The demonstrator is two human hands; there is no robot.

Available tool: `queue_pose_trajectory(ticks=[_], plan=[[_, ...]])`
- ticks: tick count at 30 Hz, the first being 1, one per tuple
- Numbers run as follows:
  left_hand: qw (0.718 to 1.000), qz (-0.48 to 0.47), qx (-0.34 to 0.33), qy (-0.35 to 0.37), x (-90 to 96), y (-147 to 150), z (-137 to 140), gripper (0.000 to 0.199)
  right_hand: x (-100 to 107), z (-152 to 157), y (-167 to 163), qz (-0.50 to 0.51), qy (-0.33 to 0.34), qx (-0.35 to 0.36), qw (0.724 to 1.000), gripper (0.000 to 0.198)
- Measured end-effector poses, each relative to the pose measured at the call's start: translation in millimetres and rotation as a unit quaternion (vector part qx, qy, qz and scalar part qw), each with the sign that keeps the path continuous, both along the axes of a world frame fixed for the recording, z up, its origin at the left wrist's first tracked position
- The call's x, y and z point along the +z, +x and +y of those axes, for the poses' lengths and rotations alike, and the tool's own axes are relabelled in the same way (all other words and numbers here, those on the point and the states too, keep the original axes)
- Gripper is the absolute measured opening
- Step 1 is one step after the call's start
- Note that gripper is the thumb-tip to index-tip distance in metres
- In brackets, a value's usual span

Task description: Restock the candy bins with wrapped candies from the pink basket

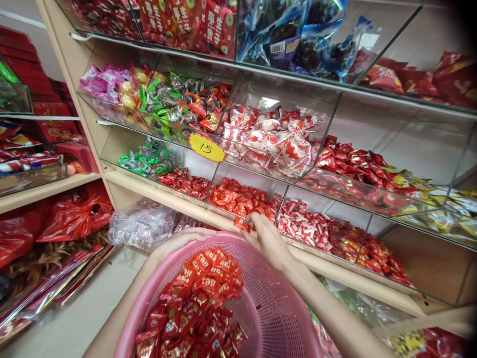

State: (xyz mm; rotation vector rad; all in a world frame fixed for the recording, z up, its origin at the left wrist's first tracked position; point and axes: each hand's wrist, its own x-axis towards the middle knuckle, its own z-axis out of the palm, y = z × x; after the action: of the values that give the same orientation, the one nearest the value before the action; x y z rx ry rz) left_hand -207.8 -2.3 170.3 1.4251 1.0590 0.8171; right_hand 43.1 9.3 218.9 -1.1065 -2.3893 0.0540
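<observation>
A pink plastic basket with a perforated wall is in front of me. Many red wrapped candies lie heaped in it, mostly on its left side. My left hand is closed over the basket's far rim at the left; its fingertips are partly hidden. Above the far rim, my right hand pinches a red wrapped candy between thumb and fingers. Just behind that hand, a clear compartment on the lower shelf holds similar orange-red candies.
Clear bins of wrapped sweets fill the shelves ahead. A yellow price tag reads 15. The wooden shelf edge runs just beyond the basket. A clear plastic bag and red bags lie low at the left.
</observation>
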Motion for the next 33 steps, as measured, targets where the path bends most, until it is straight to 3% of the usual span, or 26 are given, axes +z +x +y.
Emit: queue_pose_trajectory(ticks=[6,11,20,33], plan=[[1.0,-0.015,0.015,-0.017,2.8,1,-1,0.033,-40,-24,0,-0.05,-0.08,0.028,0.995,0.012],[1.0,-0.016,-0.018,-0.012,-10.9,-3,8,0.037,-63,-23,-1,-0.049,-0.137,0.018,0.989,0.017],[1.0,-0.006,-0.018,0.004,-18.8,-7,12,0.037,-76,-14,-8,-0.075,-0.183,-0.021,0.98,0.019],[1.0,-0.008,-0.021,0.001,-20.2,-7,12,0.035,-90,-13,-8,-0.026,-0.17,-0.014,0.985,0.015]])
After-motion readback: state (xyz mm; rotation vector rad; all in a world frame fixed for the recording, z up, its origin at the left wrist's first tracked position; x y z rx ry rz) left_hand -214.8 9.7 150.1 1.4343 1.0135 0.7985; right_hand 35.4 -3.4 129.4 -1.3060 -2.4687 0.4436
